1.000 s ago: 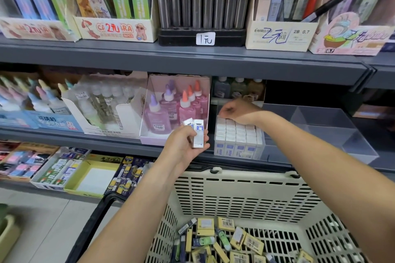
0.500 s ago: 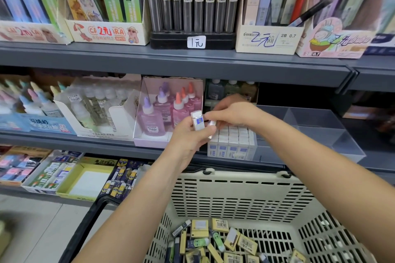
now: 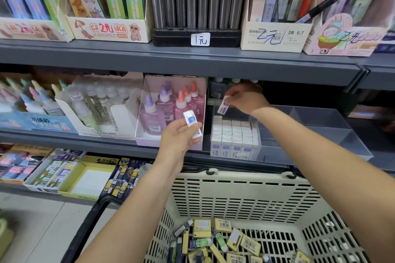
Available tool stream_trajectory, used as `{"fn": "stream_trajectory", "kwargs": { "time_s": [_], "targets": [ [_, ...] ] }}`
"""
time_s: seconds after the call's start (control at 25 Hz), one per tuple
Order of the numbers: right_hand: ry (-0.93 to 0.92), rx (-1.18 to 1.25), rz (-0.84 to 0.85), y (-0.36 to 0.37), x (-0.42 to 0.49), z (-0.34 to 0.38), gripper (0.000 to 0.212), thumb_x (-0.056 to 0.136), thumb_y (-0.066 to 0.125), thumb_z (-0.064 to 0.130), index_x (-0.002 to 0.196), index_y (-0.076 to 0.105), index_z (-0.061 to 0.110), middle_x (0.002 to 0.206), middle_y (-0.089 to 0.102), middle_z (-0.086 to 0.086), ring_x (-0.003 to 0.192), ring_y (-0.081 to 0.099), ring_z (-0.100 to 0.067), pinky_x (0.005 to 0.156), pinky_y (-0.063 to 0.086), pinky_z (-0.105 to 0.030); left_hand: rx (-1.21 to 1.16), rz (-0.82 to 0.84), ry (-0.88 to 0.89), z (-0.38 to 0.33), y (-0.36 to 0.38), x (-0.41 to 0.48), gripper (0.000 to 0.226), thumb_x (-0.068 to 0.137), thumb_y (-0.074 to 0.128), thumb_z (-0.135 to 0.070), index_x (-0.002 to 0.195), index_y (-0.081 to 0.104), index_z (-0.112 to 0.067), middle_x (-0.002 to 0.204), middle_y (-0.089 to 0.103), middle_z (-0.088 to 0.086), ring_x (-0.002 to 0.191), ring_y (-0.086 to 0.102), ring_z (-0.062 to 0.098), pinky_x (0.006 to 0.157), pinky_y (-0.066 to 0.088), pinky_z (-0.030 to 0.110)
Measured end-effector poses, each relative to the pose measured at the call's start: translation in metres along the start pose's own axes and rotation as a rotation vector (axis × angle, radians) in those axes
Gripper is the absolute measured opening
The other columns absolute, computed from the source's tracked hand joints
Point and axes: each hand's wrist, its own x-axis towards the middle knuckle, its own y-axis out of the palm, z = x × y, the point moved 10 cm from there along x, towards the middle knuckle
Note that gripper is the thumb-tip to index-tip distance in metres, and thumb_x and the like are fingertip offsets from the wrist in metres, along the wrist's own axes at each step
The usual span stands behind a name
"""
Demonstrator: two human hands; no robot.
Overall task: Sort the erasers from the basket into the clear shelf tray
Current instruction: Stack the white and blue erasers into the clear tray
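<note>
Half a second ago the two hands met just in front of the tray. Now the right hand has drawn away to the far right and hangs above the far end of the clear shelf tray. Its thumb and forefinger pinch a single eraser, which tilts down toward the rows below without touching them. The left hand has stayed before the pink glue box, its fingers curled round a pair of erasers. One stands up between thumb and forefinger, and the other pokes out lower on the right.

The grey metal shelf has a smooth painted lip. Nearest, the cream plastic basket has slotted lattice walls and a black handle. Loose erasers in yellow, green and dark sleeves lie jumbled on its floor. The tray is glossy transparent plastic with straight walls and dividers. Its left compartment holds stacked erasers, small white blocks with blue-printed sleeves, packed upright in tidy rows. The held ones are the same white rectangular blocks with a blue label and a shiny wrapping.
</note>
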Motion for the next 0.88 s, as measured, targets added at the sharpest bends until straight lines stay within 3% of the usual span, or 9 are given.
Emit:
{"fn": "stream_trajectory", "kwargs": {
  "time_s": [0.08,0.2,0.32,0.4,0.52,0.64,0.72,0.8,0.88],
  "targets": [
    [-0.033,-0.120,0.088,0.027,-0.002,0.004,0.011,0.089,0.057,0.026,0.093,0.067,0.024,0.100,0.066,0.003,0.088,0.058,-0.016,0.076,0.042,-0.026,0.003,-0.024,-0.034,0.005,-0.002,0.001,0.016,0.088,0.059,-0.002,0.104,0.062,-0.005,0.090,0.069,0.004,0.074,0.064,0.009,0.063,0.053,0.017],
    [-0.032,-0.110,0.164,0.048,-0.003,0.000,0.021,0.093,0.053,0.020,0.097,0.070,0.008,0.107,0.069,-0.007,0.090,0.062,-0.019,0.078,0.045,-0.028,-0.001,-0.026,-0.051,0.009,-0.003,0.002,0.017,0.089,0.055,0.000,0.102,0.062,-0.008,0.091,0.067,0.006,0.079,0.064,0.013,0.066,0.053,0.020],
    [0.000,-0.112,0.217,0.052,-0.006,-0.006,0.028,0.096,0.047,0.023,0.097,0.068,0.004,0.107,0.068,-0.011,0.093,0.063,-0.022,0.076,0.042,-0.027,0.008,0.022,-0.048,0.011,0.005,0.003,0.020,0.089,0.053,0.003,0.100,0.067,-0.007,0.085,0.072,0.002,0.079,0.066,0.011,0.069,0.054,0.019],
    [0.000,-0.144,0.213,0.048,-0.011,-0.004,0.030,0.097,0.043,0.024,0.098,0.067,0.004,0.106,0.067,-0.012,0.095,0.062,-0.024,0.078,0.044,-0.030,0.003,0.064,-0.036,0.010,0.012,0.001,0.024,0.089,0.053,0.004,0.092,0.070,-0.013,0.081,0.074,-0.002,0.079,0.068,0.008,0.069,0.054,0.018],
    [-0.063,-0.147,0.063,0.026,-0.022,0.014,0.032,0.096,0.043,0.030,0.098,0.066,0.007,0.103,0.068,-0.011,0.093,0.062,-0.026,0.085,0.049,-0.036,-0.004,0.077,0.009,0.006,0.016,0.000,0.023,0.088,0.058,0.001,0.088,0.069,-0.019,0.084,0.074,-0.004,0.084,0.068,0.009,0.071,0.053,0.017],
    [-0.086,0.014,0.054,0.015,-0.042,0.037,0.044,0.087,0.051,0.053,0.080,0.066,0.012,0.082,0.070,-0.003,0.078,0.066,-0.021,0.077,0.052,-0.033,0.101,0.037,0.095,-0.002,0.019,0.003,0.021,0.085,0.063,-0.001,0.092,0.066,-0.020,0.087,0.070,-0.003,0.084,0.065,0.009,0.070,0.053,0.016],
    [-0.107,-0.012,0.061,0.014,-0.049,0.047,0.032,0.079,0.062,0.051,0.074,0.063,0.020,0.077,0.067,0.005,0.073,0.065,-0.015,0.071,0.052,-0.028,0.258,0.056,0.195,-0.012,0.030,0.001,0.024,0.082,0.067,-0.003,0.098,0.062,-0.021,0.091,0.067,-0.006,0.085,0.064,0.003,0.075,0.053,0.017],
    [-0.089,0.026,0.077,0.010,-0.046,0.046,0.016,0.083,0.065,0.035,0.088,0.067,0.020,0.083,0.068,0.004,0.078,0.067,-0.016,0.074,0.055,-0.031,0.354,0.036,0.283,-0.022,0.037,-0.001,0.028,0.081,0.071,-0.008,0.102,0.058,-0.021,0.094,0.064,-0.012,0.085,0.061,-0.002,0.076,0.051,0.013],
    [-0.065,0.003,0.051,-0.002,-0.034,0.037,0.023,0.088,0.057,0.027,0.108,0.065,0.018,0.102,0.069,-0.002,0.093,0.066,-0.022,0.085,0.053,-0.037,0.440,-0.028,0.320,-0.025,0.033,-0.001,0.033,0.080,0.073,-0.016,0.106,0.053,-0.022,0.100,0.061,-0.010,0.091,0.058,0.002,0.081,0.047,0.015]
  ]
}}
